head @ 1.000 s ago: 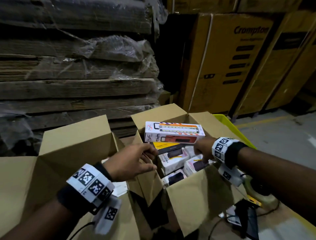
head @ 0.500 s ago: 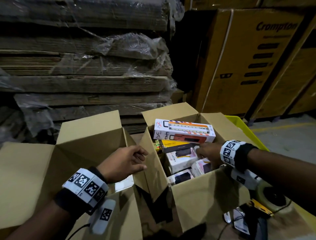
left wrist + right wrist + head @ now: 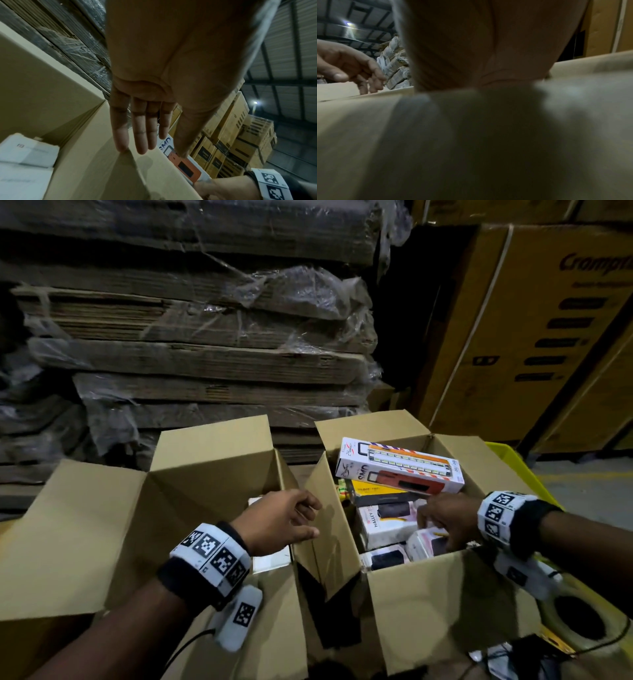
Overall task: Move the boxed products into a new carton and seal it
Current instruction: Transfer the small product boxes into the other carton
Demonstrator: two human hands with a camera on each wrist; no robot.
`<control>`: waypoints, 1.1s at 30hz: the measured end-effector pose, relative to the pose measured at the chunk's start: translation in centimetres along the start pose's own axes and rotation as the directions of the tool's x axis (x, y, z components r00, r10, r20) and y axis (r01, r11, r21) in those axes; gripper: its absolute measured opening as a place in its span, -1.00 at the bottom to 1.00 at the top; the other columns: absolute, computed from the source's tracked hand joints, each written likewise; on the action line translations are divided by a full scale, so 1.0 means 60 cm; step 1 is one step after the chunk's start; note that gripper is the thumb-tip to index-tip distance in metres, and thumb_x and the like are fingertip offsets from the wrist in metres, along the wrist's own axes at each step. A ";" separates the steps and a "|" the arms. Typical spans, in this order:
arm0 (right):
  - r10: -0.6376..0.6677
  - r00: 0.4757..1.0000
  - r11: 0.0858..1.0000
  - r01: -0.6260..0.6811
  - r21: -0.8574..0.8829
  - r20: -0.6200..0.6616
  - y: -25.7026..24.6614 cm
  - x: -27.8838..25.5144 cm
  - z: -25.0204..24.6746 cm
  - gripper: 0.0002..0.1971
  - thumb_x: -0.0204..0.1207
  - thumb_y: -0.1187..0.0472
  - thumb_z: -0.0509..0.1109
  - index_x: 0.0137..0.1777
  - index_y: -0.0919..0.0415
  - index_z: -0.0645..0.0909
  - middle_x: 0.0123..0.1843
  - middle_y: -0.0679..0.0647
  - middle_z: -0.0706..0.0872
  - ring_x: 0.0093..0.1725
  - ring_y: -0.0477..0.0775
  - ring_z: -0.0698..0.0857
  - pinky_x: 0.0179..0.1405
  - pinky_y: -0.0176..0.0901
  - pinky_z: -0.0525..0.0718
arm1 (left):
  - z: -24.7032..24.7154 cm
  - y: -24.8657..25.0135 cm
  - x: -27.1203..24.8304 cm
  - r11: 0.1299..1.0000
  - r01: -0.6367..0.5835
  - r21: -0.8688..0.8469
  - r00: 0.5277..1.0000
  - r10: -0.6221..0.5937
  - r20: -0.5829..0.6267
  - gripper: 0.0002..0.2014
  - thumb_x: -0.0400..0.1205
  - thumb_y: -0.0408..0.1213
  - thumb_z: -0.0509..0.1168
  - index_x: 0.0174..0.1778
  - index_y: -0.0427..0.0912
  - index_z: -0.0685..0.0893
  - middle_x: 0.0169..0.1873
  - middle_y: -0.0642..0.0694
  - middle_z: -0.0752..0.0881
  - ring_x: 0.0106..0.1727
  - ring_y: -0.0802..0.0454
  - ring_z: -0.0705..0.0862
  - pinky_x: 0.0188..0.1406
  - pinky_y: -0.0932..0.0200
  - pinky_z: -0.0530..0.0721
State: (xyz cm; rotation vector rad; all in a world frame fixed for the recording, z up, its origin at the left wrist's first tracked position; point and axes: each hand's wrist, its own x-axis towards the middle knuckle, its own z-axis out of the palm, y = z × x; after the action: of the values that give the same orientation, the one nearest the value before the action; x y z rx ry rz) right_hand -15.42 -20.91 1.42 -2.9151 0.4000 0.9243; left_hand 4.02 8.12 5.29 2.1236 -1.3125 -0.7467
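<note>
Two open cartons stand side by side in the lower half of the head view. The carton on the right [image 3: 442, 604] is full of boxed products: a long white and orange lamp box [image 3: 399, 465] lies across the top at the far side, with a yellow and black box [image 3: 376, 491] and a white box [image 3: 387, 525] below it. The right hand [image 3: 448, 522] reaches down among the small boxes at the near right; its fingers are hidden, so I cannot tell whether its grip holds anything. The left hand [image 3: 277, 522] hovers over the gap between the cartons, its grip loose, fingers relaxed and holding nothing. The left carton [image 3: 212, 474] holds flat white boxes [image 3: 270, 561] low inside. A tape roll [image 3: 579, 621] lies at the lower right.
</note>
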 end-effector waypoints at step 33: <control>-0.207 0.978 0.978 0.207 -0.020 -0.039 -0.004 -0.016 -0.012 -0.46 0.35 0.23 0.57 0.34 0.11 0.54 0.33 0.11 0.55 0.33 0.13 0.53 0.09 -0.29 0.40 | 0.127 0.143 0.127 0.976 -0.111 0.186 0.961 0.057 0.272 -0.56 0.55 -0.17 0.53 0.33 -0.13 0.63 0.13 -0.01 0.76 0.06 0.03 0.75 0.09 0.09 0.72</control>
State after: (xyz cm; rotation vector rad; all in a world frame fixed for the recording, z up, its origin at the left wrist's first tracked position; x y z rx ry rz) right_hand -15.69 -20.56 2.56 -2.9218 0.0879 0.8424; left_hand -3.66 -3.24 4.43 2.1601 -1.6721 -0.9225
